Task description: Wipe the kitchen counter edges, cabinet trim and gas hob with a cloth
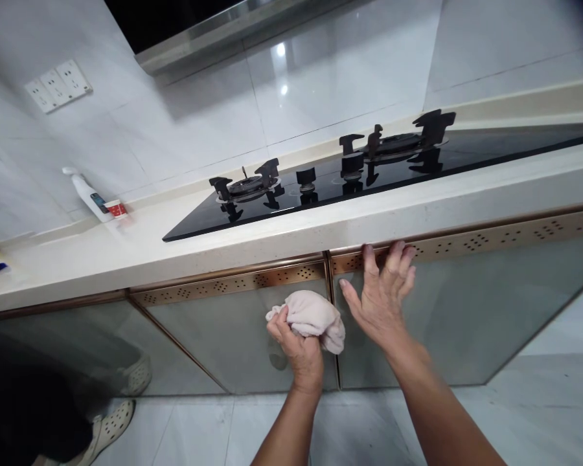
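Note:
A bunched pale pinkish cloth [315, 316] is gripped in my left hand [298, 349], in front of the glass cabinet doors close to the gap between two of them. My right hand [383, 298] is empty, its fingers spread with the tips at the perforated copper-coloured strip [447, 247] along the top of the right cabinet door [476, 317]. To the left is another cabinet door [214, 330] with the same kind of strip. Part of the cloth is hidden behind my left fingers.
Above the doors runs a pale countertop [140, 246] with a black gas hob [320, 194] set in it. A white bottle [88, 194] and a red cup [116, 208] stand at the left. Someone's clog [111, 427] shows at lower left.

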Available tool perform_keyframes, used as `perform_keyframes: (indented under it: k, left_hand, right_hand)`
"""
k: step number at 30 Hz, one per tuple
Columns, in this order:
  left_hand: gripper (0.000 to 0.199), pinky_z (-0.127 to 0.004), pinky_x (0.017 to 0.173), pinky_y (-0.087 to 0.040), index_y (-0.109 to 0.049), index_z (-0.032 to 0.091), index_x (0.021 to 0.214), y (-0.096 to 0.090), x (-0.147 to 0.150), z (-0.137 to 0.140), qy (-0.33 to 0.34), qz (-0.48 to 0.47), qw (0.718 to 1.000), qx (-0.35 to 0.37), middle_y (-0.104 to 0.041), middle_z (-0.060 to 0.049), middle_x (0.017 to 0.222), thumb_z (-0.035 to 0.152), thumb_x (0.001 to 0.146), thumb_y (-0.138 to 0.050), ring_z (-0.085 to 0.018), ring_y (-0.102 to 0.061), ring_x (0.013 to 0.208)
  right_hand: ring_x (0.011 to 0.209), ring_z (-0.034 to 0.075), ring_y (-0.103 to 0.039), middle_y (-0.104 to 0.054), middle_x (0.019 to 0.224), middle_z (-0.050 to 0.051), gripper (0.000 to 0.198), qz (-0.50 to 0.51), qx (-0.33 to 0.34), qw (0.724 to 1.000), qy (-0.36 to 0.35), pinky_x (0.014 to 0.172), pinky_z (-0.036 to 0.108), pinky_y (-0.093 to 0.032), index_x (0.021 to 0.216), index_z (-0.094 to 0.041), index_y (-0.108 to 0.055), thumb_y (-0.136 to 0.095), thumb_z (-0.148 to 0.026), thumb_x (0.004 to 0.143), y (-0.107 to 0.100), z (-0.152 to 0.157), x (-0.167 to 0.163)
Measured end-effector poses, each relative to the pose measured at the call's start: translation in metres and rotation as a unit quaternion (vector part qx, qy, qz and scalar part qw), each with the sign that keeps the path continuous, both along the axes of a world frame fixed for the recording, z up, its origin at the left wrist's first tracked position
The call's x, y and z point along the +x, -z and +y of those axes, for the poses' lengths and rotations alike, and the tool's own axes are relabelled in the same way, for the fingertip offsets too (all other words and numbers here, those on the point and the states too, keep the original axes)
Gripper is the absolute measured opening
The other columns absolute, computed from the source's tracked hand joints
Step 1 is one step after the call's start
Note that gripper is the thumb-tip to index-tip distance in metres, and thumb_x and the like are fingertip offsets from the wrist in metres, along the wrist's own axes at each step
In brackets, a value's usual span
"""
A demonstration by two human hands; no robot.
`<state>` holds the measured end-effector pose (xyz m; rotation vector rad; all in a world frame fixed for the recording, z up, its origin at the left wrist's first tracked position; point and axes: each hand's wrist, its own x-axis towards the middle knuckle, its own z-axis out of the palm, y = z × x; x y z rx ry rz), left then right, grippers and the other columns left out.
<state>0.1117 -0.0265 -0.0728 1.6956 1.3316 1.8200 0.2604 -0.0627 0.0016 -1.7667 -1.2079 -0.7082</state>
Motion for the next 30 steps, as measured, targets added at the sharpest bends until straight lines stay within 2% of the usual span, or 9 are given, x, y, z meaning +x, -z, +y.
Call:
perform_keyframes:
  k: [4,7,9,11,14,17,21,25,30]
  left_hand:
    - [0.050,-0.044,0.103,-0.046,-0.054,0.021,0.116,-0.016,0.003,0.002,0.021,-0.098,0.994,-0.052,-0.054,-0.008,0.112,0.023,0.069,-0.069,-0.024,-0.059,0.108]
    - [0.056,-0.040,0.099,-0.047,-0.052,0.022,0.115,-0.025,0.008,0.001,0.058,-0.165,0.979,-0.105,-0.061,-0.008,0.113,0.028,0.065,-0.076,-0.022,-0.061,0.104]
    - [0.058,-0.037,0.096,-0.049,-0.052,0.022,0.114,-0.030,0.009,-0.001,0.077,-0.195,0.969,-0.128,-0.063,-0.007,0.112,0.030,0.063,-0.079,-0.021,-0.063,0.101]
    - [0.058,-0.035,0.093,-0.050,-0.052,0.022,0.113,-0.034,0.008,-0.002,0.088,-0.219,0.961,-0.142,-0.065,-0.006,0.111,0.029,0.062,-0.080,-0.020,-0.065,0.099]
    - [0.058,-0.033,0.090,-0.051,-0.052,0.021,0.112,-0.042,0.004,-0.003,0.112,-0.256,0.946,-0.166,-0.066,-0.005,0.107,0.030,0.062,-0.081,-0.018,-0.066,0.097]
    - [0.061,-0.031,0.083,-0.052,-0.051,0.021,0.114,-0.050,-0.001,-0.006,0.156,-0.295,0.920,-0.206,-0.067,-0.003,0.101,0.033,0.063,-0.081,-0.017,-0.067,0.090]
    - [0.067,-0.028,0.080,-0.052,-0.045,0.023,0.121,-0.062,-0.005,-0.014,0.223,-0.343,0.880,-0.240,-0.068,-0.001,0.100,0.033,0.064,-0.081,-0.014,-0.067,0.082]
    - [0.059,-0.031,0.091,-0.051,-0.046,0.024,0.123,-0.073,-0.008,-0.022,0.295,-0.375,0.848,-0.230,-0.068,-0.003,0.111,0.040,0.074,-0.074,-0.016,-0.068,0.098]
    - [0.052,-0.033,0.097,-0.051,-0.054,0.023,0.128,-0.083,-0.013,-0.023,0.344,-0.353,0.853,-0.170,-0.069,-0.006,0.119,0.050,0.085,-0.065,-0.019,-0.067,0.106]
  right_hand:
    - [0.154,0.046,0.009,0.021,0.169,0.016,0.087,0.003,-0.004,1.000,-0.007,0.112,0.076,-0.018,0.165,-0.024,0.001,-0.048,-0.048,0.097,-0.001,0.000,-0.001]
    - [0.154,0.046,0.003,0.009,0.169,0.018,0.078,0.024,-0.002,1.000,-0.016,0.111,0.075,-0.023,0.164,-0.021,-0.015,-0.044,-0.052,0.098,-0.013,-0.010,-0.006]
    - [0.151,0.046,-0.013,-0.012,0.166,0.020,0.070,0.052,0.001,0.998,-0.032,0.109,0.071,-0.030,0.157,-0.020,-0.035,-0.044,-0.056,0.098,-0.029,-0.025,-0.013]
    - [0.137,0.040,-0.041,-0.041,0.150,0.020,0.059,0.090,-0.018,0.991,-0.099,0.103,0.060,-0.043,0.144,-0.021,-0.053,-0.045,-0.057,0.097,-0.049,-0.045,-0.022]
    - [0.098,0.022,-0.064,-0.064,0.118,0.009,0.044,0.142,-0.148,0.932,-0.297,0.081,0.037,-0.055,0.132,-0.027,-0.061,-0.043,-0.051,0.100,-0.072,-0.068,-0.037]
    - [0.101,0.019,-0.066,-0.068,0.120,0.004,0.038,0.143,-0.246,0.867,-0.408,0.082,0.033,-0.056,0.133,-0.032,-0.059,-0.043,-0.047,0.102,-0.075,-0.068,-0.048]
    - [0.123,0.021,-0.059,-0.061,0.136,0.006,0.035,0.142,-0.219,0.889,-0.377,0.100,0.041,-0.053,0.131,-0.029,-0.057,-0.042,-0.045,0.103,-0.061,-0.050,-0.054]
    - [0.126,0.022,-0.057,-0.057,0.138,0.009,0.043,0.124,-0.176,0.916,-0.337,0.100,0.042,-0.053,0.141,-0.030,-0.048,-0.043,-0.048,0.102,-0.049,-0.042,-0.063]
    - [0.142,0.031,-0.040,-0.041,0.148,0.016,0.070,0.065,-0.056,0.963,-0.255,0.113,0.055,-0.040,0.162,-0.027,-0.019,-0.044,-0.050,0.101,-0.031,-0.030,-0.086]
